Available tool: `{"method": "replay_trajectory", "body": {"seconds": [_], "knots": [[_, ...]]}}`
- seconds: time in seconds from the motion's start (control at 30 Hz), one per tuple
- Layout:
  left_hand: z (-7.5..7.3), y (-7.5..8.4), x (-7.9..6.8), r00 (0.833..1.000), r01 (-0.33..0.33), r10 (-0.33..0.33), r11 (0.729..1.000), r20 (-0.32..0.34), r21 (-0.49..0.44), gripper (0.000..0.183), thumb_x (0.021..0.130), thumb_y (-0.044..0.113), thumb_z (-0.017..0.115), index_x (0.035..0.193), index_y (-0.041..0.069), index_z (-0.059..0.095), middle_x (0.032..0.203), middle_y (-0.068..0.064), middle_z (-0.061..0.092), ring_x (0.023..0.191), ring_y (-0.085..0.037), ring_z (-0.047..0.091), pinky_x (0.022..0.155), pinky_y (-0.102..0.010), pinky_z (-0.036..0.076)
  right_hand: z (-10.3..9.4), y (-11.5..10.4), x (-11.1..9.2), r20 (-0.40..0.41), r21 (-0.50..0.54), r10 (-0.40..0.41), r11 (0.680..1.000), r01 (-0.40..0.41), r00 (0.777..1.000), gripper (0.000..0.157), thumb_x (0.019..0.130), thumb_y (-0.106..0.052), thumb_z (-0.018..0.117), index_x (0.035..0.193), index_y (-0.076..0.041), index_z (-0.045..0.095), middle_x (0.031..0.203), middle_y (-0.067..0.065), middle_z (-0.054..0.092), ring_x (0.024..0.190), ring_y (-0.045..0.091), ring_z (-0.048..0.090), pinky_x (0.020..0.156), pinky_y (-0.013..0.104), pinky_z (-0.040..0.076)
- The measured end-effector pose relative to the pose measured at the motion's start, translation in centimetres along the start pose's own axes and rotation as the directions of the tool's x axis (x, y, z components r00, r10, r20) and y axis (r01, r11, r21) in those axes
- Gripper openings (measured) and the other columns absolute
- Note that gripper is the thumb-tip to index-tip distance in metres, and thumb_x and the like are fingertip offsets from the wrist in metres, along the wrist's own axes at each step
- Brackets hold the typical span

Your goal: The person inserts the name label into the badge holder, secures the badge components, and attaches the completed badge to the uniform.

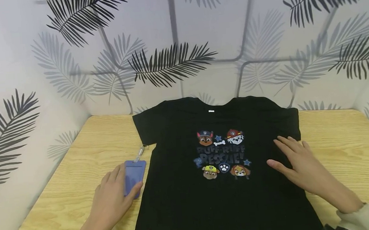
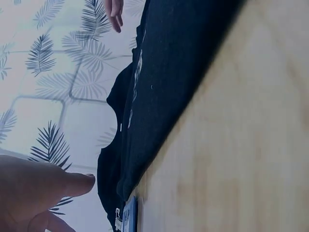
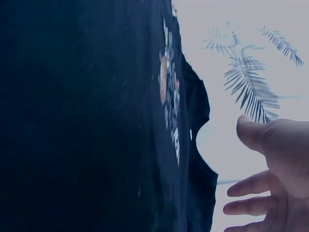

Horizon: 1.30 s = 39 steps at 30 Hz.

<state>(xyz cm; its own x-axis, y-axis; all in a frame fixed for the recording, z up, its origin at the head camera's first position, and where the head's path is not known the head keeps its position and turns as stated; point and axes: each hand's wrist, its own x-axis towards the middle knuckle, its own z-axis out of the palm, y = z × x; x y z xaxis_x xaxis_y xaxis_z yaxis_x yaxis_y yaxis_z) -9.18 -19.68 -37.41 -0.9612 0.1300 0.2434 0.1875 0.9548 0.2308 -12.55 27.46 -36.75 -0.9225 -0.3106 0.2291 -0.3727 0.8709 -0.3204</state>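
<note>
Pale sleeve cuffs come nearest the head camera, one at four o'clock (image 1: 364, 213) and a sliver of the other at eight, if the printed design (image 1: 221, 155) is the middle of the dial and twelve points to the wall. From them reach two bare hands. Left hand (image 1: 110, 193), between eight and nine o'clock, spreads thumb and fingers either side of a blue badge holder (image 1: 134, 175); the left wrist view shows it raised over the table, so its grip is released and nothing is held. Right hand (image 1: 300, 165), just past three, hovers with fingers apart over the edge of a black short-sleeved T-shirt (image 1: 226, 209), likewise released.

The badge holder lies flat on the wood-grain tabletop (image 1: 69, 178) at about nine o'clock, just beside the shirt; its clear strap and clip (image 1: 139, 153) run toward one o'clock from its top, ending in a small ring near the sleeve hem.

The T-shirt lies spread out, front up, neckline toward twelve, with a small white label (image 1: 211, 111) inside the collar. Its design shows four cartoon dog heads around dark "RUFF-RUFF RESCUE!" lettering, with stars, a bone and a paw badge. Beyond the table hangs a leaf-patterned wall covering (image 1: 203, 27).
</note>
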Motion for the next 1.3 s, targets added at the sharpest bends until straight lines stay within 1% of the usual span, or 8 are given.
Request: {"method": "replay_trajectory", "body": {"seconds": [0.1, 0.23, 0.4, 0.53, 0.73, 0.87, 1.13, 1.3], "knots": [[0.0, -0.2, -0.4, 1.0, -0.004, 0.004, 1.0, -0.008, -0.007, 0.068, 0.091, 0.035, 0.067, 0.133, -0.014, 0.045, 0.13, -0.033, 0.051, 0.112, -0.053, 0.051, 0.087, -0.063, 0.045, 0.1, -0.9, 0.7, 0.016, 0.003, -0.015, 1.0, 0.015, 1.0, 0.073, 0.092, -0.043, 0.063, 0.137, 0.011, 0.043, 0.141, 0.032, 0.04, 0.129, 0.055, 0.032, 0.108, 0.068, 0.013], [0.0, -0.3, -0.9, 0.999, 0.031, -0.031, 0.999, 0.015, -0.015, 0.069, 0.089, 0.033, 0.07, 0.131, -0.016, 0.045, 0.128, -0.035, 0.051, 0.111, -0.054, 0.052, 0.088, -0.062, 0.045, 0.3, -2.3, 1.7, 0.036, 0.005, -0.039, 0.999, 0.039, 0.999, 0.07, 0.092, -0.04, 0.064, 0.136, 0.011, 0.044, 0.139, 0.031, 0.042, 0.128, 0.052, 0.036, 0.106, 0.066, 0.023], [-0.1, -0.1, -1.6, 0.995, 0.075, -0.073, 0.997, 0.072, -0.023, 0.071, 0.088, 0.031, 0.07, 0.131, -0.019, 0.043, 0.129, -0.038, 0.049, 0.111, -0.055, 0.051, 0.089, -0.061, 0.045, 0.9, -4.3, 2.9, 0.04, 0.031, -0.073, 0.997, 0.071, 0.997, 0.059, 0.092, -0.028, 0.068, 0.133, 0.01, 0.048, 0.132, 0.028, 0.051, 0.12, 0.045, 0.049, 0.096, 0.058, 0.042], [-0.2, 0.0, -2.1, 0.993, 0.082, -0.08, 0.996, 0.089, -0.018, 0.07, 0.088, 0.03, 0.07, 0.13, -0.02, 0.043, 0.128, -0.038, 0.049, 0.109, -0.054, 0.052, 0.087, -0.059, 0.047, 1.7, -5.9, 3.8, 0.035, 0.076, -0.125, 0.99, 0.122, 0.992, 0.051, 0.09, -0.02, 0.07, 0.128, 0.009, 0.053, 0.125, 0.025, 0.056, 0.113, 0.04, 0.057, 0.091, 0.053, 0.048], [0.0, -0.1, -2.4, 0.992, 0.091, -0.09, 0.996, 0.088, -0.01, 0.07, 0.088, 0.029, 0.071, 0.129, -0.02, 0.043, 0.126, -0.039, 0.05, 0.11, -0.055, 0.051, 0.088, -0.059, 0.046, 3.3, -8.3, 5.1, 0.079, 0.141, -0.185, 0.975, 0.173, 0.979, 0.048, 0.088, -0.017, 0.071, 0.127, 0.007, 0.056, 0.125, 0.022, 0.058, 0.112, 0.035, 0.059, 0.088, 0.047, 0.051], [0.1, -0.2, -2.4, 0.995, 0.075, -0.074, 0.997, 0.06, -0.014, 0.07, 0.088, 0.03, 0.071, 0.127, -0.022, 0.045, 0.123, -0.039, 0.051, 0.107, -0.055, 0.053, 0.087, -0.059, 0.047, 4.1, -9.7, 6.0, 0.089, 0.216, -0.233, 0.954, 0.21, 0.968, 0.046, 0.088, -0.015, 0.071, 0.126, 0.007, 0.057, 0.124, 0.021, 0.059, 0.107, 0.032, 0.061, 0.086, 0.044, 0.052], [0.1, -0.1, -2.7, 0.997, 0.07, -0.07, 0.997, 0.027, -0.02, 0.065, 0.086, 0.027, 0.073, 0.123, -0.021, 0.049, 0.116, -0.036, 0.057, 0.099, -0.05, 0.057, 0.081, -0.056, 0.05, 5.0, -12.1, 7.9, 0.111, 0.342, -0.261, 0.916, 0.21, 0.959, 0.042, 0.09, -0.013, 0.069, 0.124, 0.008, 0.058, 0.124, 0.022, 0.06, 0.101, 0.032, 0.065, 0.084, 0.04, 0.054], [0.1, -0.1, -2.8, 0.995, 0.083, -0.081, 0.996, 0.051, -0.044, 0.067, 0.084, 0.023, 0.075, 0.125, -0.022, 0.047, 0.119, -0.037, 0.055, 0.103, -0.05, 0.055, 0.085, -0.057, 0.047, 5.6, -13.6, 8.9, 0.132, 0.369, -0.25, 0.91, 0.186, 0.959, 0.041, 0.09, -0.013, 0.069, 0.123, 0.008, 0.059, 0.117, 0.019, 0.064, 0.098, 0.029, 0.064, 0.084, 0.039, 0.054]]}}
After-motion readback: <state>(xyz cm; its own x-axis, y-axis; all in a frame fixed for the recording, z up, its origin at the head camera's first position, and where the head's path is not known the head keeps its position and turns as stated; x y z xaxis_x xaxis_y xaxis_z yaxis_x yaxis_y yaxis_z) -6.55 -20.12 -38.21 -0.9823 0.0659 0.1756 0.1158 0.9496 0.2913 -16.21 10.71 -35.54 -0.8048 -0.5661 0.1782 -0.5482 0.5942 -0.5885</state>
